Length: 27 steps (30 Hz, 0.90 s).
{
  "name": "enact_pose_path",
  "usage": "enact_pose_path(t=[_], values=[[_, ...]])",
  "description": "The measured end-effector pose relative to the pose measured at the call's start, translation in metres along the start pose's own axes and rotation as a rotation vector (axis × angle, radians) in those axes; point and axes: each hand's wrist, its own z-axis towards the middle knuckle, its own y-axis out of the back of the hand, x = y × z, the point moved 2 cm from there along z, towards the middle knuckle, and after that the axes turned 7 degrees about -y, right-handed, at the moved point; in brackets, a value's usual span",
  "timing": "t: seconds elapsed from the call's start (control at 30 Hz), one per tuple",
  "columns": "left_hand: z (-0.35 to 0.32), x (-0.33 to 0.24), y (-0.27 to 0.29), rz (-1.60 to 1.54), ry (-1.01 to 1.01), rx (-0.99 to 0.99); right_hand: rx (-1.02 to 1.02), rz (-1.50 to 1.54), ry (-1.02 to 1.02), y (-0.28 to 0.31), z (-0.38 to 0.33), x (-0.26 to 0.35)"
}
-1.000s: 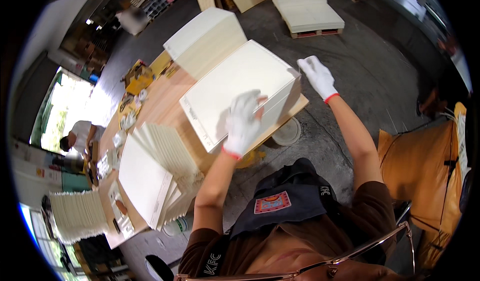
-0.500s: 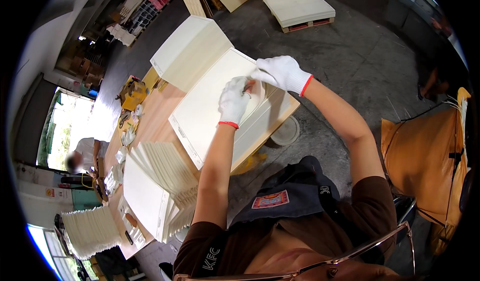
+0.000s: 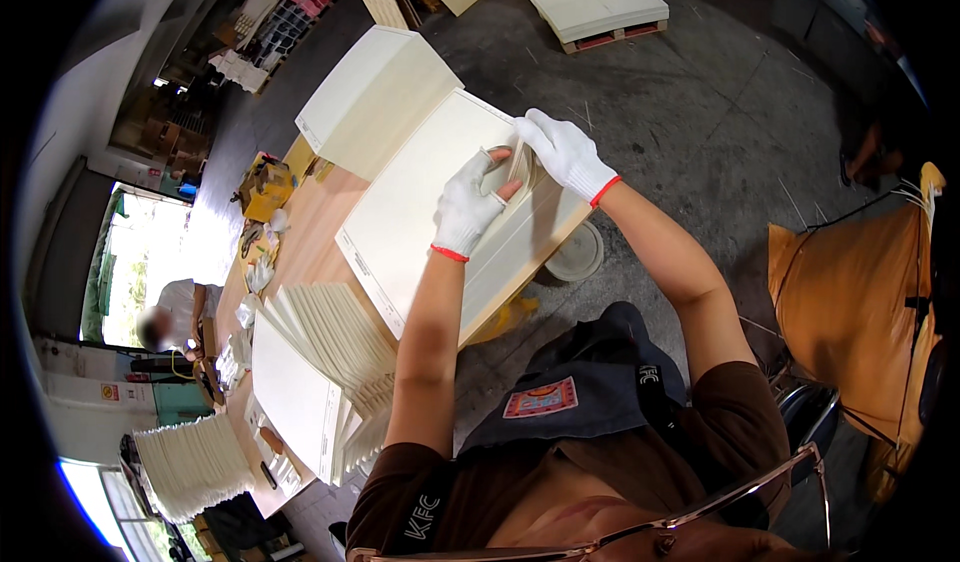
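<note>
A broad stack of large white paper sheets (image 3: 410, 222) lies at the table's near edge. My right hand (image 3: 568, 154), in a white knit glove with a red cuff, grips the lifted corner of several sheets (image 3: 524, 170), which bow upward in layers. My left hand (image 3: 468, 205) wears a matching glove with bare fingertips showing. Its thumb and forefinger are spread apart beside the bent sheets, the palm over the top sheet. The fingers of my right hand are partly hidden behind the paper edge.
Another tall paper stack (image 3: 385, 97) stands beyond, and a fanned pile (image 3: 320, 362) at the left on the wooden table (image 3: 310, 252). A yellow box (image 3: 266, 194) sits at its far edge. Below are a round lid (image 3: 575, 254) and an orange sack (image 3: 845, 312). A co-worker (image 3: 180, 312) is at left.
My left hand's thumb and forefinger have spread apart from the paper. My right hand has turned and come down slightly over the sheets' corner, which now bows up in layers.
</note>
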Motion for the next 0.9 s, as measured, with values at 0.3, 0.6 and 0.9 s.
enact_pose_path(t=[0.3,0.6,0.9], values=[[-0.002,-0.001,-0.002,-0.039,-0.1,-0.139,-0.015,-0.035,-0.018,-0.002,-0.001,-0.002],[-0.002,-0.019,-0.001,0.275,0.06,-0.003,-0.002,-0.078,-0.049,-0.004,0.002,-0.004],[-0.004,-0.013,0.0,0.179,0.058,-0.039,-0.009,-0.075,-0.052,-0.005,0.002,-0.009]])
